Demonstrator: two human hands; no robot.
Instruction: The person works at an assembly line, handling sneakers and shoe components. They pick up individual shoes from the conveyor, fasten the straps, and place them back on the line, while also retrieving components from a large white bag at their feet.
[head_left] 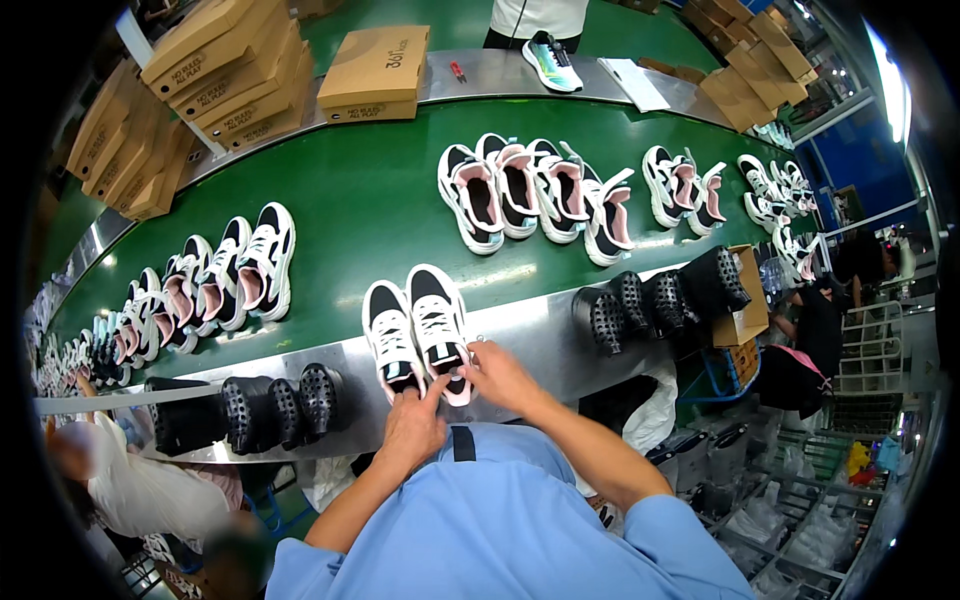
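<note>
Right in front of me, a pair of black-and-white sneakers with pink linings stands side by side, toes pointing away: the left sneaker (390,328) and the right sneaker (434,305). My left hand (413,428) is at the heels, its fingers bent over the left sneaker's collar and one finger reaching across to the right sneaker's heel. My right hand (505,380) grips the right sneaker's collar from its right side, thumb and fingers closed at the opening. The fingertips partly hide both heels, so any small part between them cannot be made out.
The sneakers stand on a metal ledge (530,330) beside a green conveyor belt (345,210). Black studded shoe forms (665,300) lie right, more black forms (285,408) left. Rows of sneakers (540,190) ride the belt. Cardboard boxes (375,70) stand beyond; people work nearby.
</note>
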